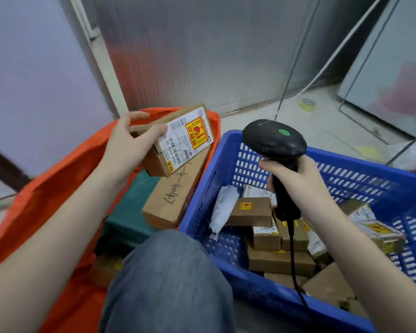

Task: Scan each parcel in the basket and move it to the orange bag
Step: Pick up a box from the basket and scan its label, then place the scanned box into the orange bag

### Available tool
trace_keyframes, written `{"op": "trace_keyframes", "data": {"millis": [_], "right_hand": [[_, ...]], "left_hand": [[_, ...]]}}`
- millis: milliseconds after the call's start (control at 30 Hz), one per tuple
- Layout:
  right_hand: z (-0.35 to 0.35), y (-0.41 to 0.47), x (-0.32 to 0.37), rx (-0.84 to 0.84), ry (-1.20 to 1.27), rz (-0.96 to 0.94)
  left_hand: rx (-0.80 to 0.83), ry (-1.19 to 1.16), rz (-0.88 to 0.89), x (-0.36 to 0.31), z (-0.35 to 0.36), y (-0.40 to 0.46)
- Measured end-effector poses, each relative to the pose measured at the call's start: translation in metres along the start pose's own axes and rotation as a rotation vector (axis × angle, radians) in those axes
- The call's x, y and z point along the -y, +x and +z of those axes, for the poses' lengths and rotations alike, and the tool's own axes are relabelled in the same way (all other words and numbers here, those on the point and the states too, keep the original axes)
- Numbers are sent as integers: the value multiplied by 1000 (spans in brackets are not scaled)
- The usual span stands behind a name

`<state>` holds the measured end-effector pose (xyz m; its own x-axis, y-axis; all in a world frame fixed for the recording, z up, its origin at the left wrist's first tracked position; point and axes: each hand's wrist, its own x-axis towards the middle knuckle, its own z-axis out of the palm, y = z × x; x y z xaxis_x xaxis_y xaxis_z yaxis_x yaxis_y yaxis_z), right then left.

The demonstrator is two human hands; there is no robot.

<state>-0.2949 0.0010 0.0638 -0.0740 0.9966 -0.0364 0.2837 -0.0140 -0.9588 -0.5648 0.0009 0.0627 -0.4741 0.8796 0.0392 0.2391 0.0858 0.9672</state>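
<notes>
I observe the left hand (127,140) grasping a small cardboard parcel (175,140), thumb across the near face and fingers curled over the far edge. The parcel is a flat rectangular box of plain brown corrugated board, tilted, carrying a white printed label with barcodes and a red-and-yellow warning sticker. It is held above the open mouth of the orange bag (58,179), a soft, creased sack of thin glossy material.

Inside the bag I note a long brown carton (175,195) with handwritten marking on its upper face, lying beside a dark green package (130,212).

The right hand (298,183) is clenched round the handle of a black plastic scanner (274,140), rounded head uppermost with a green spot on top, its cable trailing downward. The scanner is over the blue basket (228,164), a rigid plastic crate with slotted walls. The basket holds several small brown boxes (250,211) with labels and one white padded pouch (223,207), loosely piled.

A denim-covered knee (168,280) sits between bag and basket.
</notes>
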Motion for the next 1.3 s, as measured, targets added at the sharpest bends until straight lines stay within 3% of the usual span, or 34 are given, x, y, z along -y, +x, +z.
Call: {"op": "trace_keyframes", "data": {"millis": [233, 433, 600, 867, 1100, 1300], "right_hand": [[72, 5, -1, 144, -40, 8], [120, 6, -12, 262, -108, 23], [141, 10, -23, 313, -153, 59], [144, 29, -46, 279, -146, 126], [140, 41, -63, 284, -90, 194], [141, 44, -66, 297, -38, 222]], "left_hand": [[-160, 33, -113, 77, -82, -10], [-178, 30, -310, 135, -118, -24], [-109, -17, -420, 170, -105, -18], [30, -42, -457, 203, -53, 15], [207, 164, -413, 208, -38, 35], [245, 251, -482, 201, -30, 36]]}}
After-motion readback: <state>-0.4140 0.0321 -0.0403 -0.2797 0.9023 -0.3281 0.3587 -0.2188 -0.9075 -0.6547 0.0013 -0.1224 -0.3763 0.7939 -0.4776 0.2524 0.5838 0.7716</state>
